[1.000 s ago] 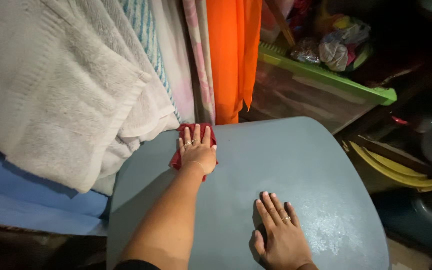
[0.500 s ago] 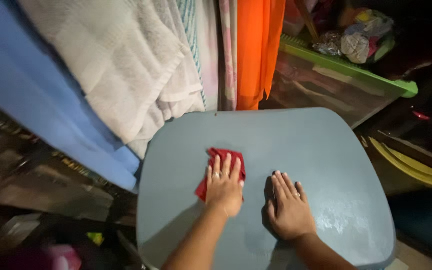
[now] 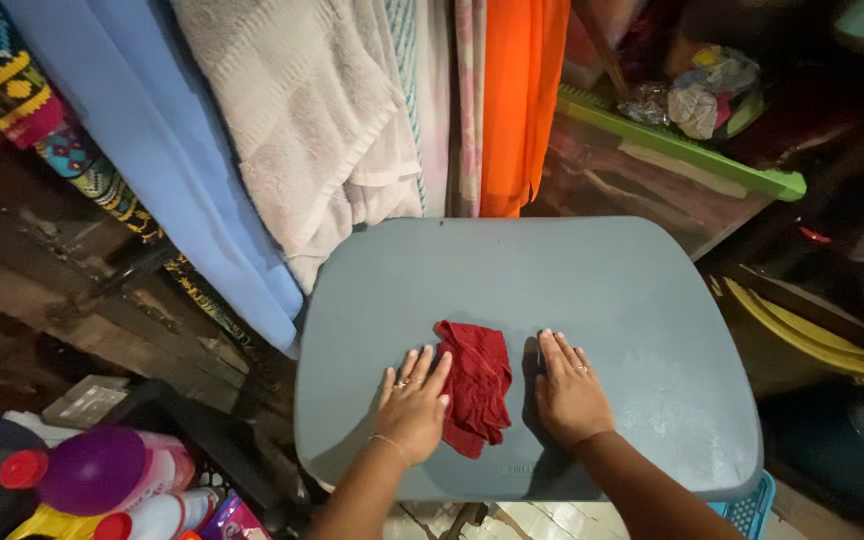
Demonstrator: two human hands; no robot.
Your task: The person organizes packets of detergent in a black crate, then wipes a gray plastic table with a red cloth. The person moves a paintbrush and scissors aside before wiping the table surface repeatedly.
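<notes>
A crumpled dark red cloth (image 3: 476, 383) lies on the grey-blue plastic table top (image 3: 572, 280), near its front edge. My left hand (image 3: 413, 405) rests flat on the table, fingers spread, its fingertips touching the cloth's left edge. My right hand (image 3: 569, 389) lies flat, palm down, just right of the cloth. Neither hand grips anything.
Hanging towels (image 3: 302, 120), a blue sheet (image 3: 152, 130) and an orange cloth (image 3: 517, 100) crowd the table's back left. A clear bin with a green lid (image 3: 682, 145) stands behind right. Yellow basins (image 3: 802, 335) sit at the right. Bottles (image 3: 102, 470) stand on the floor at lower left.
My left hand drew the red cloth from the table's far left corner toward the front, then slid off it to its left. My right hand stayed flat.
</notes>
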